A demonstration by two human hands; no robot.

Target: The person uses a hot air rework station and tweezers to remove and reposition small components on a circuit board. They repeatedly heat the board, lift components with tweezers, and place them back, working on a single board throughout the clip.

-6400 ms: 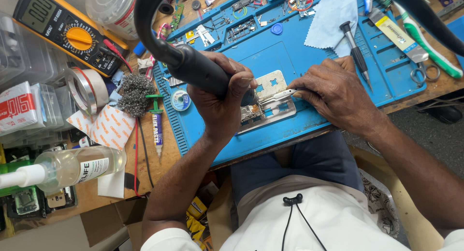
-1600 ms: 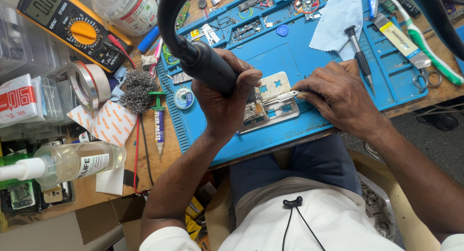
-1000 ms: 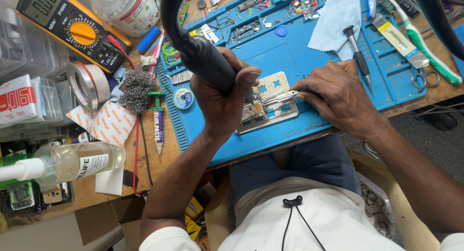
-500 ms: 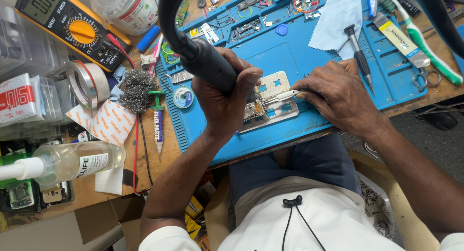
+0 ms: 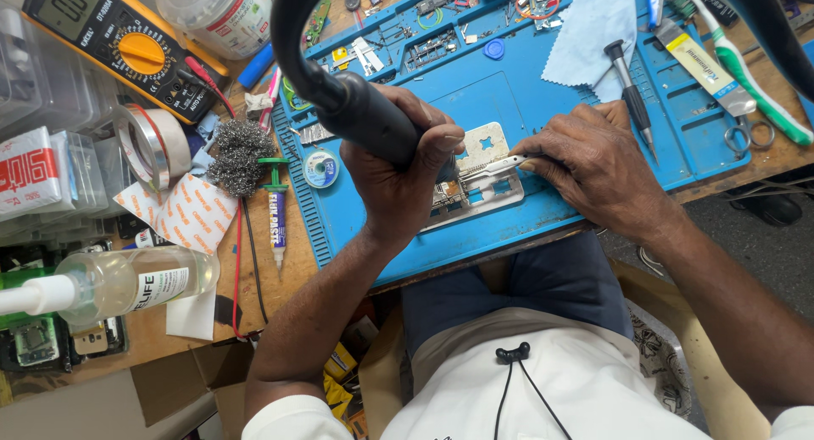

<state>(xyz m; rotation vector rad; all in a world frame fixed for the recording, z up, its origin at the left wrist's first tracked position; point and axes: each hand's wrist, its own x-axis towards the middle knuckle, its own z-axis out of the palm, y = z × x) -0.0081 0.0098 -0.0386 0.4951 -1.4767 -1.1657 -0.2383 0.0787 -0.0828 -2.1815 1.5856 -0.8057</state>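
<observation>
Under the left hand (image 5: pixel 398 173), the handpiece (image 5: pixel 365 114) tip is hidden.

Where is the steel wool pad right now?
In the head view the steel wool pad lies left of the blue mat, between the tape roll and the green-capped syringe.

Head camera looks steeply down, close over the blue work mat (image 5: pixel 509 92).

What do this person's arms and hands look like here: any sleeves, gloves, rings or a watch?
Both hands are bare: the left hand and the right hand show no gloves, and no rings or watch are visible. The forearms are uncovered up to short white sleeves at the frame's lower edge. A thin black cord with a small clip hangs on the white shirt front.
</observation>
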